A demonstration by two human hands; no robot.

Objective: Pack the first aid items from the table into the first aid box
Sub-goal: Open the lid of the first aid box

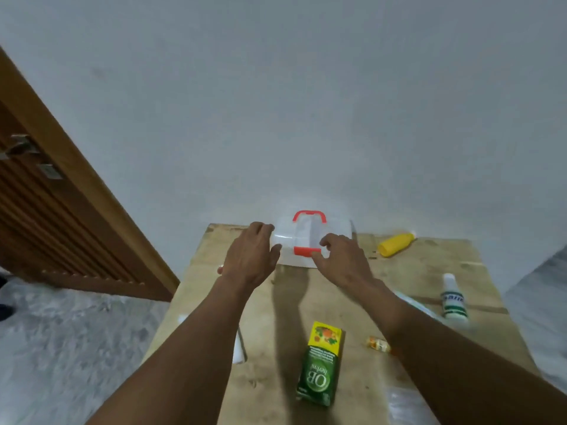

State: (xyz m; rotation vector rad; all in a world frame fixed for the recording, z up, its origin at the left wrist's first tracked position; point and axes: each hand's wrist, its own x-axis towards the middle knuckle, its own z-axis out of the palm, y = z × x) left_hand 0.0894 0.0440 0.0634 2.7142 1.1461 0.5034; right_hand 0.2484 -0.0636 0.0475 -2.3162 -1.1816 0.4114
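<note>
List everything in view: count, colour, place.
clear plastic first aid box: one, clear with red handle, far edge
yellow plastic bottle: one, yellow, far right
white bottle with green label: one, white and green, right edge
green and yellow carton: one, green and yellow, near centre
small orange packet: one, orange, beside carton
white flat object: one, white, under left forearm
clear packet: one, clear, near-right corner
cardboard tabletop: one, tan, centre
wooden door: one, brown, left
left hand: one, grips box's left end
right hand: one, pinches box's red latch
</note>
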